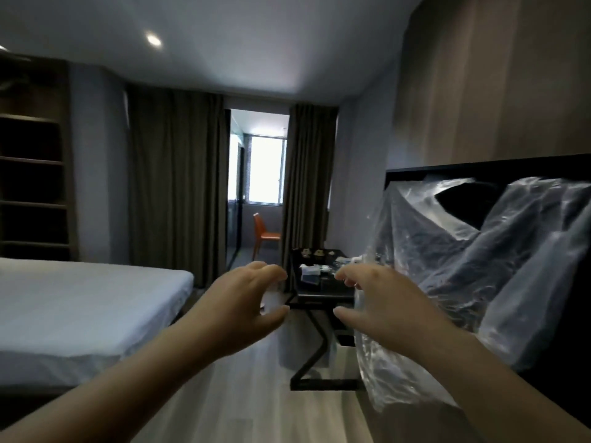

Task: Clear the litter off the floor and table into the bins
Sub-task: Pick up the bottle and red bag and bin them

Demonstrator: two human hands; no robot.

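L hand: out front, fingers curled over a pale scrap, thumb under it; looks gripped.
R hand: also out front, fingers half-curled, thumb stuck out. Edge of the clear bag runs right by the fingertips; can't tell if pinched or only touching.
Bag: big, crumpled, mouth gaping at top, hanging on the R side in front of a black panel. No bin in sight.
Litter: small pale bits & wrappers on the black surface, too small to name each.
Key relation: litter lies straight fwd of both sets of fingers, past the gap between the hands. R hand is nearer that side but taken up w/ the bag, so prob. the L does the picking once its scrap is dropped.
Long axis: surface runs away from the person along the R wall, near end closest.
Floor: pale boards, no litter I can make out.
Around: bed on L, curtains, orange chair beyond them, shelves far L.
In the way: bag hides the surface's R part; only a narrow aisle betw. bed & surface.
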